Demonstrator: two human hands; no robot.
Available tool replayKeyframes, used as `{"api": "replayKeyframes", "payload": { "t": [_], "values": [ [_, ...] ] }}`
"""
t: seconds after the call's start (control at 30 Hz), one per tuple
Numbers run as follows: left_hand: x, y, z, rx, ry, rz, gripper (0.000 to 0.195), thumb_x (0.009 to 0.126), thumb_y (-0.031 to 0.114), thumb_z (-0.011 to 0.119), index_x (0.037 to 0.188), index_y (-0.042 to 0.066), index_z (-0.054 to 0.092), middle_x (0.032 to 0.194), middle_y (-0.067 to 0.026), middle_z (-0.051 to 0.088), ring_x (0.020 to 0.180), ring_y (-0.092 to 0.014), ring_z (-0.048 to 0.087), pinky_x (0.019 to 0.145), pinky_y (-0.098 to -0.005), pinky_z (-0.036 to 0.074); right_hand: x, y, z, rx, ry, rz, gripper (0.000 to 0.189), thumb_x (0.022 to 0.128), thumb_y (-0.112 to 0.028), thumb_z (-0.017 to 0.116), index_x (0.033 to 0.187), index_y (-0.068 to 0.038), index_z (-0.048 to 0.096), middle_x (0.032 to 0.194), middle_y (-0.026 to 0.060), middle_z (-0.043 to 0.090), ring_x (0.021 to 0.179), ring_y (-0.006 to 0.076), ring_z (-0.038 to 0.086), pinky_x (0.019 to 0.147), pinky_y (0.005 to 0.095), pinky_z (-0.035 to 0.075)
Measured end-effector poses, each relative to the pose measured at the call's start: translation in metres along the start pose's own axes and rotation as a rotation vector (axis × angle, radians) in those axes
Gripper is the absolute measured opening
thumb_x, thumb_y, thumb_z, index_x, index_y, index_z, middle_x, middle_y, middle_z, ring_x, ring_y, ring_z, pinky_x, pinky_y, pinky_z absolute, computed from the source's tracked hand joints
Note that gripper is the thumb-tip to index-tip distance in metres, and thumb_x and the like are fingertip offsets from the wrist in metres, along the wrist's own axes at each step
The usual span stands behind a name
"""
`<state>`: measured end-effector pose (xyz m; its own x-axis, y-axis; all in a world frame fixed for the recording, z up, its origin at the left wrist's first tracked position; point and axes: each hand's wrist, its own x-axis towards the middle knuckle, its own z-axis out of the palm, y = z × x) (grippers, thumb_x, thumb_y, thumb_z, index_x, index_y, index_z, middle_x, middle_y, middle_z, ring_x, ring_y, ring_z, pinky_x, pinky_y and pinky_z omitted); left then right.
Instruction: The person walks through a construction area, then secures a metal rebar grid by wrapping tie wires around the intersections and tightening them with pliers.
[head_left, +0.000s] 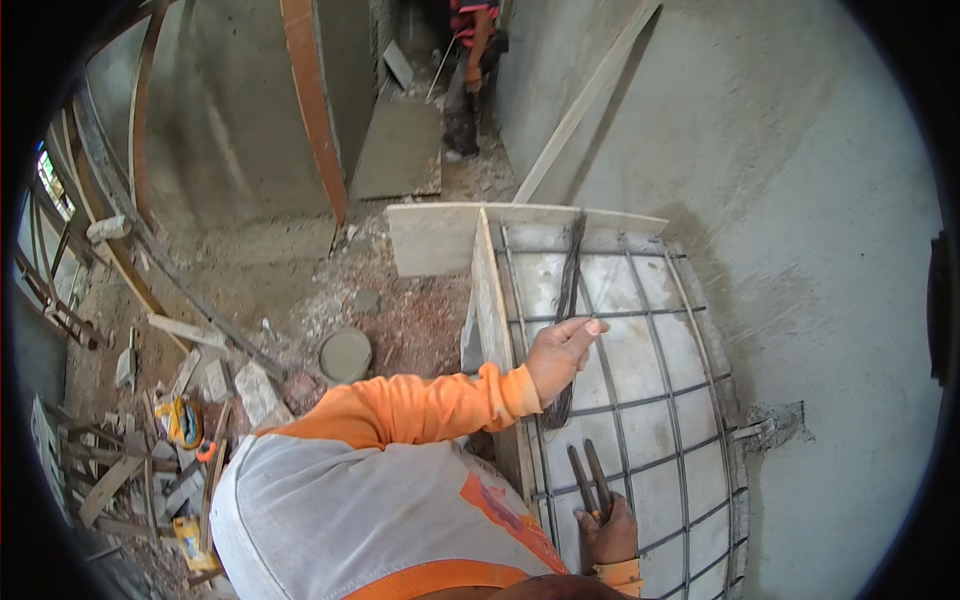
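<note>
A rebar mesh (663, 390) lies over a pale slab form before me. My left hand (562, 356) is closed around the middle of a dark bundle of tie wire (571, 281), which shows above and below the fist. Its thumb and forefinger tips are pinched together; whether a single strand is between them is too fine to tell. Lower down, over the near part of the mesh, my right hand (611, 529) holds a steel tool with two long legs, apparently pincers (587, 474). The legs point away from me, slightly apart, and the fingers hide its other end.
Formwork boards (495, 289) edge the mesh at left and far end. A plastered wall (832, 262) rises at right, with a wooden brace (589, 105) leaning on it. Left on the floor are a mortar-filled bucket (345, 355), rubble and scrap wood (112, 487). Another person (471, 75) stands beyond.
</note>
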<state>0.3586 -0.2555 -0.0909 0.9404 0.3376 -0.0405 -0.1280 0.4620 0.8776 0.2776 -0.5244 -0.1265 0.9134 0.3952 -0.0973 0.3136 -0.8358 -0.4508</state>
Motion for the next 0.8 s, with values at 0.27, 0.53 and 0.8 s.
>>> {"api": "replayKeyframes", "payload": {
  "t": [0.27,0.53,0.8],
  "values": [
    [-0.019,-0.03,0.046,-0.012,-0.149,-0.008,0.033,0.093,0.032,0.049,0.105,0.003,0.061,0.057,0.0063,0.038,0.05,-0.003,0.032,0.046,-0.0182,0.029,0.045,-0.05,-0.006,0.699,0.054,-0.17,0.036,0.085,-0.02,0.063,0.106,0.007,0.054,0.086,0.0144,0.059,0.074,0.0211,0.058,0.065,0.03,0.047],
    [-0.009,-0.02,0.019,-0.106,-0.017,-0.032,0.035,0.094,0.033,0.047,0.108,0.003,0.059,0.055,0.0074,0.034,0.048,-0.003,0.029,0.043,-0.0181,0.026,0.067,-0.056,0.02,1.105,-0.324,-0.025,0.02,0.088,-0.013,0.057,0.1,0.004,0.056,0.075,0.006,0.058,0.06,0.011,0.054,0.057,0.0236,0.045],
    [-0.004,-0.007,0.009,-0.145,0.048,-0.038,0.038,0.094,0.038,0.046,0.108,0.004,0.058,0.052,0.0071,0.033,0.046,-0.003,0.029,0.042,-0.0191,0.025,0.077,-0.07,0.033,1.453,-0.564,0.066,0.016,0.089,-0.015,0.053,0.094,0.0,0.051,0.081,0.0086,0.06,0.069,0.0145,0.057,0.063,0.0271,0.046]
  ]
}}
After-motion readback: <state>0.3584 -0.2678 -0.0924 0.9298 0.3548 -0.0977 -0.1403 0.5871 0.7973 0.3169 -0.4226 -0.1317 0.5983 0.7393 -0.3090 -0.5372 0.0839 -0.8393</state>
